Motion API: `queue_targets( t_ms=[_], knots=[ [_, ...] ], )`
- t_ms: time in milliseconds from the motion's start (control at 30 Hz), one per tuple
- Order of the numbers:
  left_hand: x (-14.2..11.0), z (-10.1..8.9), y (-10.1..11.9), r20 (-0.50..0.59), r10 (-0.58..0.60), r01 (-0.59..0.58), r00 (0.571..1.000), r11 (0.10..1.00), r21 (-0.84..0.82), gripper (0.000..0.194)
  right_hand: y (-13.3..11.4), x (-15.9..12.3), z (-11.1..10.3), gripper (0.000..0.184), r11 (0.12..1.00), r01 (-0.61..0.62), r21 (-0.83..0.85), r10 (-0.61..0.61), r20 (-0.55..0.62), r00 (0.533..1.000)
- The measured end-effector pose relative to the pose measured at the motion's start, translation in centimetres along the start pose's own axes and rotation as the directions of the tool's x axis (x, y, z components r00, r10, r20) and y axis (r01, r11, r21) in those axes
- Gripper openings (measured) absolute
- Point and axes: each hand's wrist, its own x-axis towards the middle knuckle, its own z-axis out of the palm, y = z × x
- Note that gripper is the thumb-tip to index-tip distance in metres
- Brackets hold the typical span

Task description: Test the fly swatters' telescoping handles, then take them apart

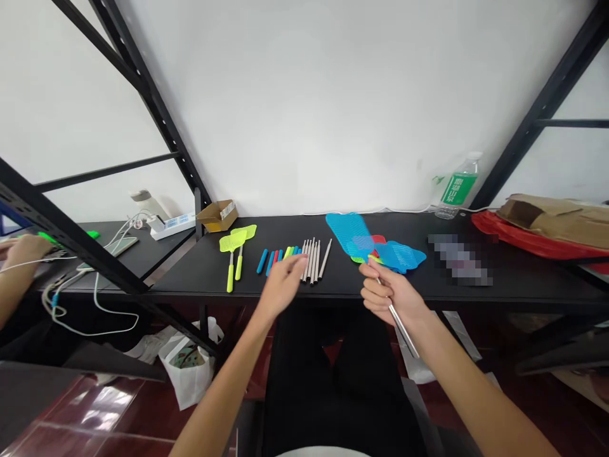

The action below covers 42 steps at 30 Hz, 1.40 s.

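My right hand (391, 293) is closed round the metal rod (403, 331) of a fly swatter. A blue mesh swatter head (349, 233) rises from the top of that fist. My left hand (283, 284) is over the front of the bench, its fingers loosely extended toward a row of metal rods (312, 260), and I see nothing in it. Partly hidden behind this hand is a row of coloured handle grips (262, 261) in blue, red and yellow-green. Loose blue swatter heads (402, 255), with red and green ones among them, lie beyond my right hand.
Two yellow-green swatters (231, 254) with handles lie at left, near an open cardboard box (217, 216). A plastic bottle (457, 187) stands at the back right of the black bench (185, 270). Black metal posts (157, 101) frame both sides. Another person's hand (28, 251) shows at far left.
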Motion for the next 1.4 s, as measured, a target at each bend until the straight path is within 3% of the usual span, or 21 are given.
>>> queue_targets(
  t_ms=[33, 67, 133, 167, 233, 333, 400, 533, 600, 667, 700, 733, 800, 900, 1000, 1100, 1200, 1267, 1400],
  knots=[
    [-0.3, 1.5, 0.9, 0.175, 0.008, 0.036, 0.985, 0.968, -0.249, 0.049, 0.6, 0.1, 0.3, 0.044, 0.996, -0.055, 0.076, 0.049, 0.073, 0.996],
    [-0.6, 3.0, 1.8, 0.337, 0.048, 0.119, 0.940, 0.881, -0.457, 0.051, 1.3, 0.2, 0.5, 0.046, 0.986, -0.100, 0.134, 0.081, 0.140, 0.987],
    [-1.2, 5.6, 3.1, 0.476, 0.138, 0.278, 0.868, 0.659, -0.699, 0.050, 2.3, 0.4, 0.7, 0.049, 0.966, -0.151, 0.212, 0.097, 0.248, 0.964],
    [-1.4, 6.6, 3.7, 0.482, 0.170, 0.319, 0.859, 0.559, -0.765, 0.048, 2.6, 0.4, 0.7, 0.049, 0.959, -0.160, 0.234, 0.091, 0.279, 0.956],
    [-1.8, 8.1, 4.4, 0.436, 0.156, 0.342, 0.886, 0.416, -0.843, 0.042, 2.8, 0.5, 0.9, 0.048, 0.954, -0.160, 0.254, 0.079, 0.302, 0.950],
    [-2.1, 9.6, 4.8, 0.335, 0.012, 0.313, 0.942, 0.325, -0.892, 0.039, 2.3, 0.5, 1.5, 0.047, 0.964, -0.133, 0.229, 0.074, 0.252, 0.965],
    [-2.1, 10.4, 4.8, 0.267, -0.108, 0.287, 0.958, 0.300, -0.910, 0.040, 2.1, 0.6, 1.8, 0.048, 0.980, -0.092, 0.179, 0.059, 0.181, 0.982],
    [0.3, 11.3, 4.3, 0.107, -0.310, 0.227, 0.945, 0.380, -0.897, 0.042, 2.6, 0.9, 1.9, 0.045, 0.999, 0.045, 0.023, -0.045, 0.022, 0.999],
    [2.7, 11.2, 4.1, -0.093, -0.354, 0.109, 0.931, 0.512, -0.852, 0.040, 2.8, 0.9, 1.6, 0.046, 0.991, 0.095, -0.090, -0.099, -0.044, 0.994],
    [5.2, 11.3, 4.2, -0.289, -0.283, 0.018, 0.915, 0.743, -0.669, 0.039, 2.3, 0.7, 1.2, 0.047, 0.978, 0.122, -0.171, -0.141, -0.107, 0.984],
    [6.3, 11.6, 4.4, -0.300, -0.192, 0.013, 0.934, 0.860, -0.510, 0.039, 1.8, 0.5, 0.9, 0.046, 0.973, 0.136, -0.187, -0.163, -0.142, 0.976],
    [7.1, 12.1, 4.5, -0.244, -0.110, 0.021, 0.964, 0.940, -0.341, 0.040, 1.0, 0.3, 0.7, 0.044, 0.970, 0.164, -0.181, -0.197, -0.185, 0.963],
    [8.1, 13.6, 4.9, -0.127, -0.039, 0.036, 0.991, 0.999, -0.025, 0.043, -0.8, -0.3, 0.1, 0.034, 0.957, 0.234, -0.172, -0.273, -0.264, 0.925],
    [8.5, 16.0, 5.1, -0.037, -0.029, 0.039, 0.999, 0.957, 0.288, 0.043, -3.6, -1.2, -0.9, 0.034, 0.925, 0.301, -0.233, -0.367, -0.331, 0.869],
    [8.4, 17.0, 5.0, -0.008, 0.017, -0.011, 1.000, 0.884, 0.467, 0.045, -5.1, -1.8, -2.0, 0.030, 0.899, 0.335, -0.283, -0.423, -0.357, 0.833],
    [7.5, 16.1, 4.7, -0.029, 0.072, -0.042, 0.997, 0.821, 0.569, 0.059, -5.1, -1.6, -2.9, 0.029, 0.899, 0.324, -0.293, -0.419, -0.364, 0.832],
    [5.4, 13.0, 4.0, -0.029, 0.126, -0.081, 0.992, 0.780, 0.620, 0.061, -4.0, -0.9, -3.5, 0.034, 0.908, 0.284, -0.307, -0.388, -0.366, 0.846],
    [3.9, 9.6, 3.1, -0.052, 0.145, -0.077, 0.988, 0.755, 0.651, 0.052, -3.0, 0.1, -3.7, 0.038, 0.910, 0.251, -0.331, -0.371, -0.376, 0.849],
    [1.9, 0.9, -0.3, -0.310, 0.094, 0.160, 0.946, 0.696, 0.700, 0.037, -1.2, 3.7, -3.8, 0.036, 0.872, 0.083, -0.482, -0.300, -0.394, 0.869]
  ],
)
